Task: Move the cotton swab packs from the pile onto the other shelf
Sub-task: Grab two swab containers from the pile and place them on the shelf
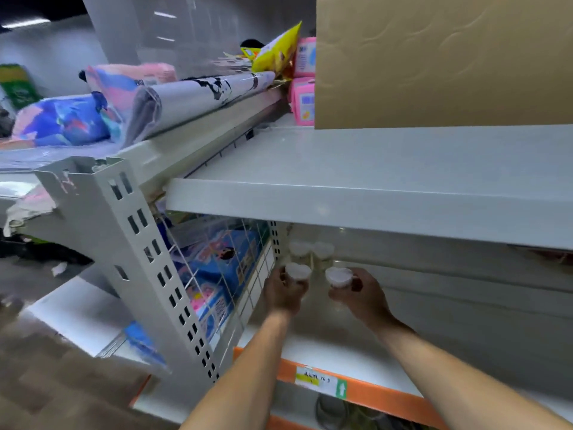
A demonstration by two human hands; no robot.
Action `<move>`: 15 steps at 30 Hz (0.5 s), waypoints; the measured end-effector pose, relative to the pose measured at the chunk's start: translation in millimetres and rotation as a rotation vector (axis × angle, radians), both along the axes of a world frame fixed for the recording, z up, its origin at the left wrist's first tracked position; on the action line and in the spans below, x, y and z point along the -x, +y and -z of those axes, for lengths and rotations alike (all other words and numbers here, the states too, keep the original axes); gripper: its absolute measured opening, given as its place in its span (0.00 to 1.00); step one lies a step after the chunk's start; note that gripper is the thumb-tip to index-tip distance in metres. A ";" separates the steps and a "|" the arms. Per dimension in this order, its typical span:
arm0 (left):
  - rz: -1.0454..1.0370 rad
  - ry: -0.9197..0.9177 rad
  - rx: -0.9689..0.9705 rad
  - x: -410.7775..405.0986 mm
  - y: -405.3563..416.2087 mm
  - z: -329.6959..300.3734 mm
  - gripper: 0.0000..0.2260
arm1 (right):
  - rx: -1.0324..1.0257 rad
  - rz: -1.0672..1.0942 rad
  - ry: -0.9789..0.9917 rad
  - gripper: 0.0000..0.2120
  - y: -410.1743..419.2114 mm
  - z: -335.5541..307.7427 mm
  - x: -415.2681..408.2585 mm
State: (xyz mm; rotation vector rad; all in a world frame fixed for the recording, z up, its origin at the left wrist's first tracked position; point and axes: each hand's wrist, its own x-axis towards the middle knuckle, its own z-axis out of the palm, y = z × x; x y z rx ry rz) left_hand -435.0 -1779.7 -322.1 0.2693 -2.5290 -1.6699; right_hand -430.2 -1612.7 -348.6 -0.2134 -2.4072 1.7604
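Clear plastic packs, one per hand. Left hand (283,290) curled round left pack (298,272), right hand (359,293) curled round right pack (339,277), thumbs and fingers wrapped on the sides, white lids up. Both held upright, side by side but apart, over the back of the lower shelf (325,346); can't tell whether touching it. Two more packs (311,251) standing just behind, against the back panel, next to the slotted rear post (274,240). Forearms reaching in from bottom of view, under the upper shelf.

Lower shelf: white metal, orange front strip (387,395) with a yellow-and-white label (316,381) and green arrow tag. Upper shelf (372,169): pale grey metal, bare across the front, tan box (440,60) at its back right, pink packets (305,85) stacked at the box's left, yellow bag (279,54) leaning beside those.

Left of the hands: wire grid divider (229,274), blue and pink packaged goods (217,268) behind it. Grey slotted upright (139,252) in front of that, tilted in the wide-angle view. Neighbouring bay at upper left: rolled printed sheet (198,97) and blue-pink soft packs (65,119) lying on top. Brown floor (46,383) lower left, blurred. Grey wall behind, ceiling lights reflected in a glossy panel.
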 end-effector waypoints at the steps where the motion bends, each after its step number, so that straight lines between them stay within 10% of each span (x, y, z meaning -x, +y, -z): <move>1: 0.003 -0.006 -0.025 2.7 -2.0 1.4 0.16 | -0.004 0.006 0.001 0.22 -3.3 1.9 2.4; 15: 0.031 0.048 -0.184 25.7 -11.6 17.8 0.25 | -0.009 0.142 0.057 0.24 -45.7 22.2 40.4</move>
